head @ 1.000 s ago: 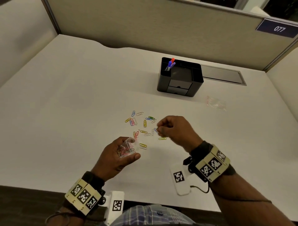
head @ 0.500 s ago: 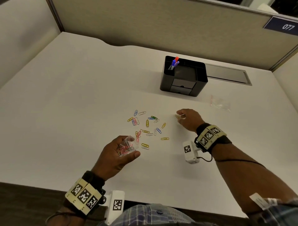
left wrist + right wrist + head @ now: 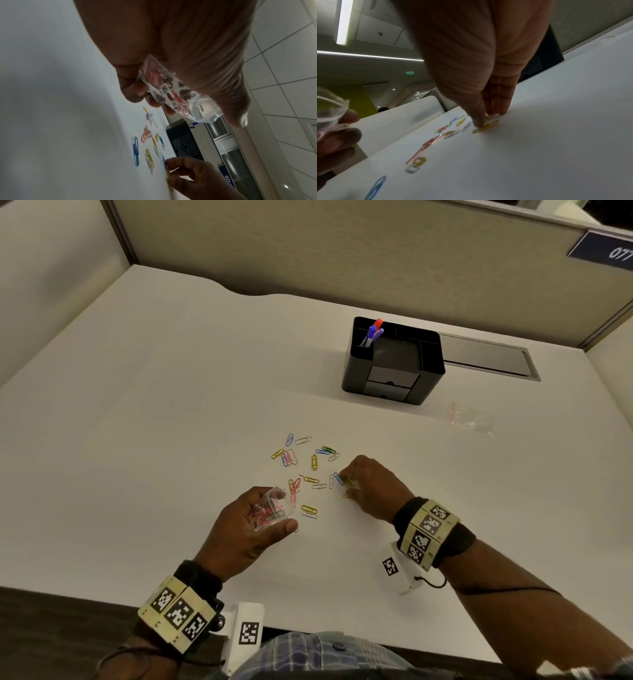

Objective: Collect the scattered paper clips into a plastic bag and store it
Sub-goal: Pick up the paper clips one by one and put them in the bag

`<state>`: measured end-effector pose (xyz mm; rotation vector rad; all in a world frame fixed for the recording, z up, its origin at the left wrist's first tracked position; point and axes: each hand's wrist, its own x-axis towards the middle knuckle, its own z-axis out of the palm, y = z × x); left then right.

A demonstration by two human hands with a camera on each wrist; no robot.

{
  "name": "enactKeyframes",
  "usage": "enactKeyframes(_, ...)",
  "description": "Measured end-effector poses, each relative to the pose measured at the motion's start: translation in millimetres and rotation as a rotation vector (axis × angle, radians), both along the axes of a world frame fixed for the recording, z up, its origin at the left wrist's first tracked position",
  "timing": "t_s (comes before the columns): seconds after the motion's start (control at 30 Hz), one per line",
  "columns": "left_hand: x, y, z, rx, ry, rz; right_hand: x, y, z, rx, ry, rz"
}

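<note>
Left hand (image 3: 251,530) curled round a small clear plastic bag (image 3: 269,508), thumb and fingers gripping it above the white desk (image 3: 154,440), pink and other clips already inside, mouth turned toward the right hand. Right hand (image 3: 371,486) lowered to the desk, fingertips (image 3: 502,111) and thumb closing on a yellow paper clip (image 3: 485,126) lying flat; whether actually lifted or merely touched, cannot tell. Scattered paper clips (image 3: 301,463) of many colours spread between the two hands and just beyond them. Farther past the right hand, a black desk organiser (image 3: 394,362) with pens (image 3: 374,332); to that hand's outer side, a second clear bag (image 3: 472,419) lying flat.
</note>
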<state>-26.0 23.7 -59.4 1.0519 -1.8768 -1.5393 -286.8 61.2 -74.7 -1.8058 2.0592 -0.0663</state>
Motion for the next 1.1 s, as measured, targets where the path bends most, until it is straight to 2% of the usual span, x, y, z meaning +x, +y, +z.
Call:
enactKeyframes(0.17,-3,1,3,0.000,-0.006,-0.014,4,19,1,-0.034,-0.049,-0.008)
enactKeyframes(0.3,-5,1,3,0.003,-0.003,-0.012,1,28,5,-0.089,-0.135,-0.164)
enactKeyframes(0.37,-5,1,1,0.007,-0.004,-0.009,-1,31,6,-0.060,-0.145,-0.184)
enactKeyframes(0.47,-5,1,1,0.013,-0.004,-0.012,0,33,4,0.042,-0.113,-0.160)
enactKeyframes(0.7,-7,4,5,-0.005,-0.001,-0.016,13,25,8,0.112,-0.097,-0.217)
enactKeyframes(0.87,-6,5,5,-0.007,0.006,-0.008,19,19,10,0.236,0.037,-0.153)
enactKeyframes(1.1,-4,4,7,-0.026,0.001,-0.004,28,24,9,0.202,0.121,-0.109)
